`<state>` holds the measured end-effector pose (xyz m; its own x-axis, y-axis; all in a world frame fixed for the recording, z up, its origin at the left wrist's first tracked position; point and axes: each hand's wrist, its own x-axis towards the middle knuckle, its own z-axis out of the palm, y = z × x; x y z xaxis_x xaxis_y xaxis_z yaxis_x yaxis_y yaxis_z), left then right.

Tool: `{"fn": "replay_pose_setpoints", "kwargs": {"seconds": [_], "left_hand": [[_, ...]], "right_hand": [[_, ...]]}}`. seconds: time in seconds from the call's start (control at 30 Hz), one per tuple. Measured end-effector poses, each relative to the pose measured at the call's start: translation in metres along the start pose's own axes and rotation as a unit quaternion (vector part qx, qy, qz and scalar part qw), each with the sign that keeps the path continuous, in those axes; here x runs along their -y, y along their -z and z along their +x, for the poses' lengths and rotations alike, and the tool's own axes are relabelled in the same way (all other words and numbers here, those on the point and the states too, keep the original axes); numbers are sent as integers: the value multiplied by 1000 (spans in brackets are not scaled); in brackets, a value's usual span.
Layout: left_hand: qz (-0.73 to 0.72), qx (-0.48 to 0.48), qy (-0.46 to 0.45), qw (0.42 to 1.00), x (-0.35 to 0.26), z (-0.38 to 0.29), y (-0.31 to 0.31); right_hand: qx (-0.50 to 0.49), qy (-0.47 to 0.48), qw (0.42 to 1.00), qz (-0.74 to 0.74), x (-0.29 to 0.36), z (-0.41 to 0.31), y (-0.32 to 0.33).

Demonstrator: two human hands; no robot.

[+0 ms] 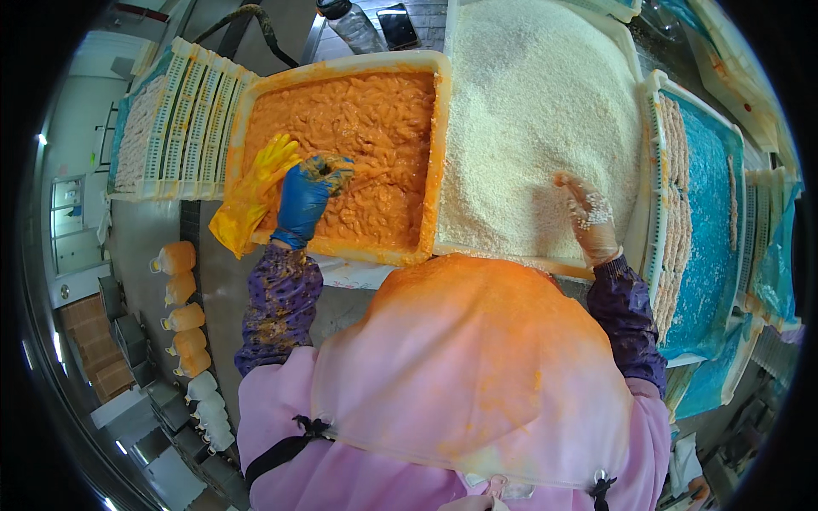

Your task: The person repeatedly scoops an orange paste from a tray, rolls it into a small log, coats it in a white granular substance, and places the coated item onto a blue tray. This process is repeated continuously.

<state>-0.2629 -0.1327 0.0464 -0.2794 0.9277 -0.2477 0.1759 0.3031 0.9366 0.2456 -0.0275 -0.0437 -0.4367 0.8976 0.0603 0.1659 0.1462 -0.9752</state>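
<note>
My left hand (310, 191), in a blue glove with batter caked on its fingers, is over a tub (441, 160) of wet orange-coated pieces (377, 115). Its fingers are curled around the end of an orange-coated strip (370, 170). A yellow rubber glove (246, 207) drapes over the tub's near left corner, beside that hand. My right hand (586, 214) wears a thin translucent glove dusted with white crumbs. It is held above a tray of pale crumbs (511, 140), fingers bent; whether anything lies inside them is hidden.
Slatted crates (192, 121) stand stacked at left. On the right, a blue-lined crate (709, 223) holds rows of crumbed strips (674, 211). A bottle (358, 29) and a phone (397, 27) lie beyond the tub. Orange-filled jugs (185, 319) line the floor at left.
</note>
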Motion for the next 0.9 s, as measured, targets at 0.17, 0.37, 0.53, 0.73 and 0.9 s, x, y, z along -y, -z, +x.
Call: {"fn": "replay_pose_setpoints", "kwargs": {"seconds": [0.17,0.37,0.53,0.73,0.9], "left_hand": [[-36,83,3,996,-32,9,0],[27,64,15,997,-72,0,-25],[-1,218,-46,975,-152,-4,-73],[67,370,-74,924,-159,23,-182],[313,223,-181,905,-83,71,-246]], "right_hand": [[-100,-17,995,-4,-15,-9,3],[-118,27,983,-136,-16,-4,10],[-134,59,967,-210,-17,-2,19],[-180,127,950,-220,-37,7,26],[-166,27,970,-174,-33,7,37]]}}
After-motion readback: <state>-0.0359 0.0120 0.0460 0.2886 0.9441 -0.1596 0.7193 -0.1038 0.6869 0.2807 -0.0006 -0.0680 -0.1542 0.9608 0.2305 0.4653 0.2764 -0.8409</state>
